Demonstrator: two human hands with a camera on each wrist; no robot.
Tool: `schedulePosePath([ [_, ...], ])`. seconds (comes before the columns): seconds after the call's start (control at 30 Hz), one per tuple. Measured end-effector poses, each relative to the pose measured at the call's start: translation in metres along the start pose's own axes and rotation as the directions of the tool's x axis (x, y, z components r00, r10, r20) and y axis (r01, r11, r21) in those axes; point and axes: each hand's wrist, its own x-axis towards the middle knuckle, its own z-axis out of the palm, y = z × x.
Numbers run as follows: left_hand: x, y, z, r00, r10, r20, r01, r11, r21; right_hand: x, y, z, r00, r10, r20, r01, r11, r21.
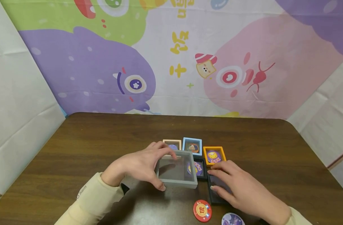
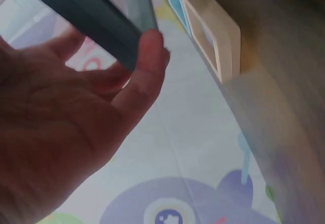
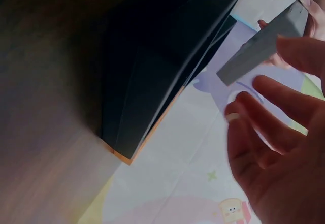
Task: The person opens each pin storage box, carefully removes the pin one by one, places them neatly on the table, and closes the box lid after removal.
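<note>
My left hand (image 1: 141,162) grips a grey square frame (image 1: 177,185) with a clear pane, thumb on its near side and fingers over the far side. In the left wrist view, the grey frame (image 2: 81,18) is raised and tilted above the tabletop. My right hand (image 1: 244,187) hovers over a larger black frame (image 1: 215,199), which it partly covers. The right wrist view shows its loosely bent fingers holding nothing, apart from the black frame (image 3: 147,82). A small black frame (image 1: 204,175) holding a purple-and-yellow badge is partly hidden behind the grey one.
Behind stand a beige frame (image 1: 172,141), a light blue frame (image 1: 200,147) and an orange frame (image 1: 223,154), each with a round badge. A red badge (image 1: 202,211) and a purple badge (image 1: 232,219) lie near the front of the brown table (image 1: 104,134). A cartoon cloth hangs behind.
</note>
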Motion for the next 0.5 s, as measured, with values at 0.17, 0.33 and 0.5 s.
schedulePosePath([
  [0.17, -0.005, -0.007, -0.005, 0.998, -0.024, 0.062, 0.021, 0.998, 0.052, -0.001, 0.001, 0.004, 0.992, 0.006, 0.125, -0.007, 1.000, 0.004],
  [0.33, -0.007, -0.011, -0.009, 0.995, -0.038, 0.093, 0.031, 0.997, 0.069, -0.004, 0.001, 0.008, 0.981, -0.019, 0.194, 0.020, 1.000, -0.002],
  [0.5, -0.009, -0.014, -0.010, 0.992, -0.080, 0.103, 0.070, 0.993, 0.095, -0.005, 0.000, 0.010, 0.974, -0.018, 0.228, 0.018, 1.000, 0.000],
])
